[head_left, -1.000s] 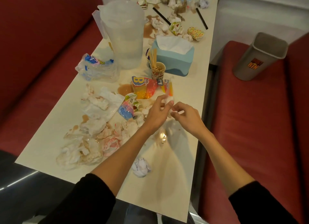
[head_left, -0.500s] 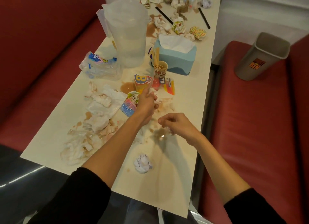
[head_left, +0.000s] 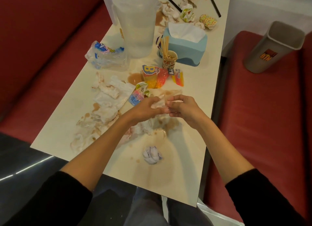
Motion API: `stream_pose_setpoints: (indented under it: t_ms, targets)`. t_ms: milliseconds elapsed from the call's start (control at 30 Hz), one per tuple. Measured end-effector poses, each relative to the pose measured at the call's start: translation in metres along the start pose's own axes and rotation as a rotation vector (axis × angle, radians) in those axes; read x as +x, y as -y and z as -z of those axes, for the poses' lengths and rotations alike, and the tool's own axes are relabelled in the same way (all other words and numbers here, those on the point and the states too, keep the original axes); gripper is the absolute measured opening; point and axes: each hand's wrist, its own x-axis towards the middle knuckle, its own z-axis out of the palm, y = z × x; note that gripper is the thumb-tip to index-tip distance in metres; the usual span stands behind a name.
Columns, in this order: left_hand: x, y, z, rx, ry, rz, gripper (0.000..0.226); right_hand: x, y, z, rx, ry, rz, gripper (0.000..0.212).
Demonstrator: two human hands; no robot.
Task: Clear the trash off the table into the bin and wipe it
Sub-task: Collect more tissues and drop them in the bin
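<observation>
- The left hand (head_left: 143,110) and right hand (head_left: 184,110), apart half a second ago, are now brought together over the tabletop (head_left: 194,90).
- A stained tissue wad (head_left: 158,105) is gripped by the left hand and pinched by the right hand.
- Gathering is judged underway; the bin (head_left: 273,47) is set well apart on the seat (head_left: 253,124).
</observation>
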Motion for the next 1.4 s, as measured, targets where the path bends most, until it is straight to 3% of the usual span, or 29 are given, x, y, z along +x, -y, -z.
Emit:
stream_pose_setpoints:
  t_ms: [100, 200, 367, 467, 533, 667, 867, 1133, 1267, 1400]
  targets:
    - [-0.005, 0.021, 0.010, 0.035, -0.104, 0.035, 0.031, -0.005, -0.015, -0.009, -0.089, -0.061, -0.011, 0.013]
    - [-0.016, 0.031, 0.015, -0.045, -0.218, 0.058, 0.037, -0.022, -0.042, -0.024, -0.434, -0.010, 0.060, 0.011]
    - [-0.029, 0.030, 0.016, -0.174, -0.291, 0.023, 0.021, -0.054, -0.100, -0.054, -0.942, 0.267, 0.230, 0.040]
    - [-0.033, 0.030, 0.020, -0.192, -0.345, 0.023, 0.027, -0.066, -0.116, -0.059, -1.104, 0.257, 0.254, 0.054]
    - [-0.036, 0.031, 0.025, -0.193, -0.377, 0.049, 0.025, -0.067, -0.120, -0.060, -1.182, 0.251, 0.291, 0.052]
    - [-0.044, 0.034, 0.032, -0.192, -0.401, 0.065, 0.011, -0.059, -0.122, -0.058, -1.116, 0.205, 0.262, 0.042]
    - [-0.050, 0.036, 0.042, -0.185, -0.420, 0.060, 0.009, -0.049, -0.117, -0.061, -0.938, 0.082, 0.222, 0.017]
    - [-0.055, 0.038, 0.057, -0.279, -0.415, 0.089, 0.011, -0.039, -0.067, -0.086, -0.610, -0.143, 0.246, 0.029]
    - [-0.057, 0.040, 0.064, -0.275, -0.431, 0.085, 0.014, -0.027, -0.063, -0.104, -0.840, -0.064, 0.345, 0.022]
    - [-0.058, 0.044, 0.069, -0.257, -0.440, 0.087, 0.012, -0.014, -0.084, -0.110, -1.142, 0.043, 0.421, 0.048]
